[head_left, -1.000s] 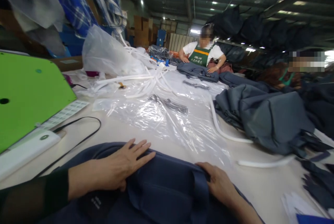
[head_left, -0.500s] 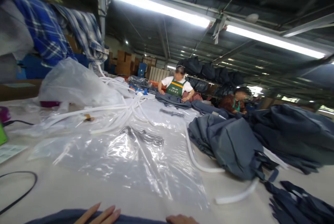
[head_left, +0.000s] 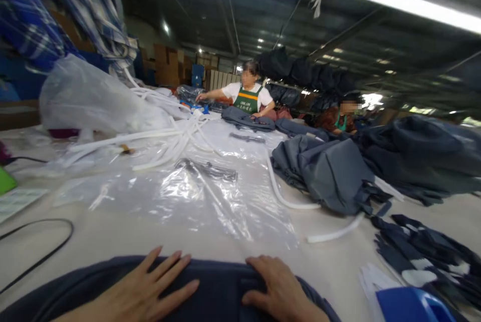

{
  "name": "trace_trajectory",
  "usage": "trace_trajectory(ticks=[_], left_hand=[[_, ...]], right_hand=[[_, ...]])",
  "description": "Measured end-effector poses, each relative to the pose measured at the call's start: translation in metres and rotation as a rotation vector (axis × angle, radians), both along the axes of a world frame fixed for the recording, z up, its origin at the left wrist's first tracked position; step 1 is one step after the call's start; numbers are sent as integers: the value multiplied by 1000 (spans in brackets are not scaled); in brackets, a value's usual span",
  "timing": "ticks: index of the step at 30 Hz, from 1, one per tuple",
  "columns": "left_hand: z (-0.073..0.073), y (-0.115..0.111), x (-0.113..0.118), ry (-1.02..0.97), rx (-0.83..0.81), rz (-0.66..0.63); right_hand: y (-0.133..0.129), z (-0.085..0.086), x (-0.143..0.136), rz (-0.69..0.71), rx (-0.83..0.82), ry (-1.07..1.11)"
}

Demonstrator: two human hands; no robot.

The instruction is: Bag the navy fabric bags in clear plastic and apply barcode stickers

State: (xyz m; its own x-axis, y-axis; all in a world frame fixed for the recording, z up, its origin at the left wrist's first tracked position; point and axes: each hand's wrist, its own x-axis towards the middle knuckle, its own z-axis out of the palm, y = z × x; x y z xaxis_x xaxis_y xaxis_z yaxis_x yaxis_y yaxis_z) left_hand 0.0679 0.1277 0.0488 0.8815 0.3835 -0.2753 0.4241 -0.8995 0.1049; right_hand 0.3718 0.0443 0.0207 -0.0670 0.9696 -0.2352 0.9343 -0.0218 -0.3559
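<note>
A dark navy fabric bag point(head_left: 214, 292) lies flat at the table's near edge, its lower part cut off by the frame. My left hand point(head_left: 150, 289) rests on it with the fingers spread. Over the right part of the bag's far edge sits my right hand point(head_left: 276, 284), fingers bent but apart, the thumb on the fabric. Neither hand grips anything that I can see. Just beyond the bag, clear plastic bags point(head_left: 195, 202) are spread on the table.
White piping tubes point(head_left: 176, 134) lie tangled at the left, beside a black cable point(head_left: 71, 232). Dark fabric bags point(head_left: 323, 172) are heaped at the right, near dark straps point(head_left: 424, 247) and a blue object point(head_left: 417, 304). A co-worker in a green apron point(head_left: 248, 99) stands across the table.
The view has tilted down, so more of the navy bag and both my hands show. Across the table, the green-aproned co-worker has stretched an arm out toward the left of the picture.
</note>
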Motion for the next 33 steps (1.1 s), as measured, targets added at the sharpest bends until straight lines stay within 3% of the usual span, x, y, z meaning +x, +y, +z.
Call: trace_trajectory(ticks=[3, 8, 12, 15, 18, 22, 25, 29, 33], left_hand=[[37, -4, 23, 135, -93, -9], [50, 13, 48, 220, -179, 18], [68, 33, 62, 164, -470, 55], [66, 38, 76, -145, -453, 186], [46, 32, 78, -314, -163, 359], [22, 18, 41, -364, 152, 347], [16, 5, -2, -339, 210, 447], [12, -12, -51, -179, 64, 565], [18, -16, -70, -59, -235, 526]], right_hand=[[-2, 20, -1, 29, -42, -1], [3, 12, 4, 41, -81, 12], [2, 4, 9, 43, -35, 24], [1, 0, 11, 31, 6, 30], [1, -3, 12, 35, 48, 40], [1, -7, 14, 47, 103, 52], [1, -9, 15, 34, 87, 62], [2, -8, 15, 30, 80, 63], [3, -7, 14, 33, 108, 46]])
